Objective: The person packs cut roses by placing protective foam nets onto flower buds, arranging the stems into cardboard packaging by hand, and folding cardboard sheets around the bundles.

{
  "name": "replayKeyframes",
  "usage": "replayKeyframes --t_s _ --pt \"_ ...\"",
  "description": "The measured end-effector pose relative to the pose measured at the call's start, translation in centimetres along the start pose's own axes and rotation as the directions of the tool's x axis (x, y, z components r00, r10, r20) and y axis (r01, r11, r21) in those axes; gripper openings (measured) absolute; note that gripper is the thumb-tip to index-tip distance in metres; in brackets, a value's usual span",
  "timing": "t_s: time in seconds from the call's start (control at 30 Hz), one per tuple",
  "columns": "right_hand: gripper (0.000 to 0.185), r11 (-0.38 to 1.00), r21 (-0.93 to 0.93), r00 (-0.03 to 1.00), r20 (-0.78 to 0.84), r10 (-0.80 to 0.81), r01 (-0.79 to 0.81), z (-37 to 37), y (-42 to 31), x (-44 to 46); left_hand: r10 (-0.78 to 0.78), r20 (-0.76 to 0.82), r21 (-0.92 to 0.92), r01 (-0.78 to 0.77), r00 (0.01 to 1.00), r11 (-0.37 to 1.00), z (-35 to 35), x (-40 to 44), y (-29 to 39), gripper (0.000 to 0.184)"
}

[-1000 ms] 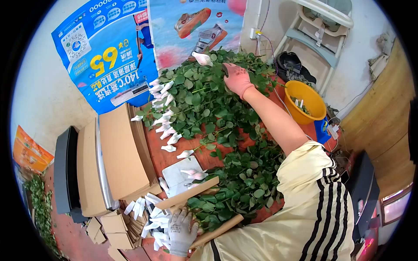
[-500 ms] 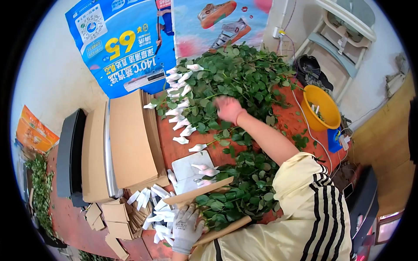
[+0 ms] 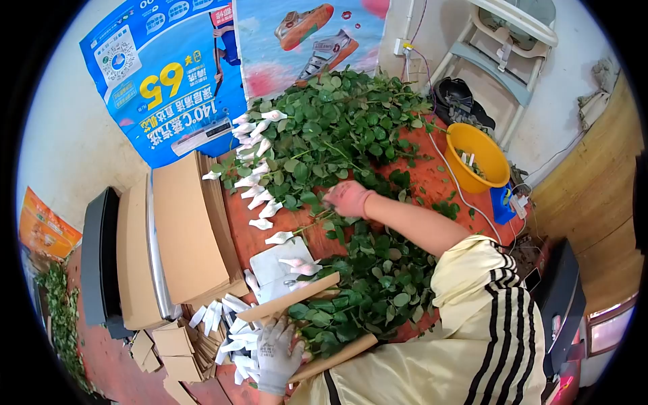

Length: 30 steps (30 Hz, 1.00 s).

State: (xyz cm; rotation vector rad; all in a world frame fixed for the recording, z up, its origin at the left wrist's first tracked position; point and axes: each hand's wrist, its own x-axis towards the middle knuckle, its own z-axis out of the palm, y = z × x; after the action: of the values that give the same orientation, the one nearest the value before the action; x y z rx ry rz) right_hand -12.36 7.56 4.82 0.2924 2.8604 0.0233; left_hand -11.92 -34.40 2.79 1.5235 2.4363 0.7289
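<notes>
My left hand (image 3: 278, 354), in a greyish-white glove, lies with its fingers stretched out and thumb apart at the left end of a cardboard sheet (image 3: 290, 298). The sheet's two edges stand on either side of a leafy rose bundle (image 3: 358, 297). My right hand (image 3: 349, 200), in a pink glove, is curled among the leaves, close to the stem of a single rose (image 3: 279, 237) with a white-sleeved head. Whether its fingers hold a stem is hidden. Behind it lies a large heap of roses (image 3: 331, 128), the white-sleeved heads pointing left.
A pale board (image 3: 277, 266) carries a few rose heads. White foam sleeves (image 3: 236, 344) lie left of my left hand, beside small cardboard pieces (image 3: 179, 341). Tall cardboard sheets (image 3: 189, 229) stand further left. A yellow basin (image 3: 476, 158) sits at the right, near a white cable.
The whole view has shifted slightly. My right hand has come nearer to me, from over the rose heap to beside the single rose. My left hand stays by the cardboard sheet.
</notes>
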Motion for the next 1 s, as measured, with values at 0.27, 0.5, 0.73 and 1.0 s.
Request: replayKeyframes --t_s 0.27,0.5,0.73,1.0 --pt "0.021 0.107 0.917 0.792 -0.387 0.473 0.384 -3.1 6.0 -2.5 0.03 -0.108 -0.227 -0.054 0.994 0.972 -2.8 0.0 2.1 0.041" --pt "0.019 -0.437 0.716 0.839 -0.461 0.289 0.544 -11.6 -0.1 -8.1 -0.117 -0.162 -0.887 -0.092 0.98 0.452 -6.0 3.9 5.0 0.085" --pt "0.015 0.285 0.74 0.751 -0.654 0.091 0.61 -12.8 -12.2 -10.4 -0.218 -0.377 -0.685 -0.113 0.9 0.72 -12.7 12.3 6.5 0.093" --pt "0.02 0.272 0.736 0.765 -0.644 -0.002 0.621 -12.5 -16.2 -10.4 -0.163 -0.564 -0.412 -0.105 0.81 0.905 -15.0 12.3 6.7 0.017"
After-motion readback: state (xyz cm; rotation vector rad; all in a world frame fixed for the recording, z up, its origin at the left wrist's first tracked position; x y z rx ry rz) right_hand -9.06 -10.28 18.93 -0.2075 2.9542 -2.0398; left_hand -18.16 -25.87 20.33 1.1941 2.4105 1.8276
